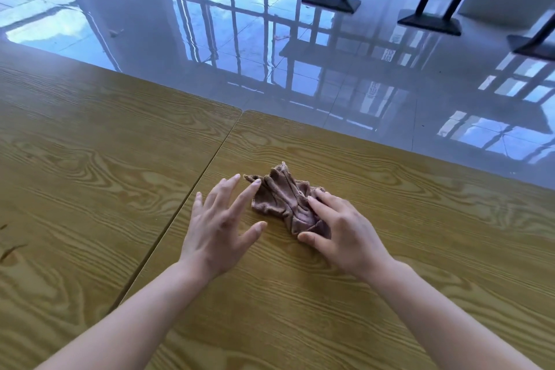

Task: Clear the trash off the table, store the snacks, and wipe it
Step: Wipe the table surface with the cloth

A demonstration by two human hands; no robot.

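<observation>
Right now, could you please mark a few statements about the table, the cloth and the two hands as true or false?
1. The cloth lies crumpled on the table. True.
2. The right hand rests on the cloth. True.
3. The left hand is clenched in a fist. False: its fingers are straight and spread.
4. The cloth is bright blue. False: it is brown.
5. The cloth lies left of the line where the two tabletops meet. False: it lies to the right of that seam.
</observation>
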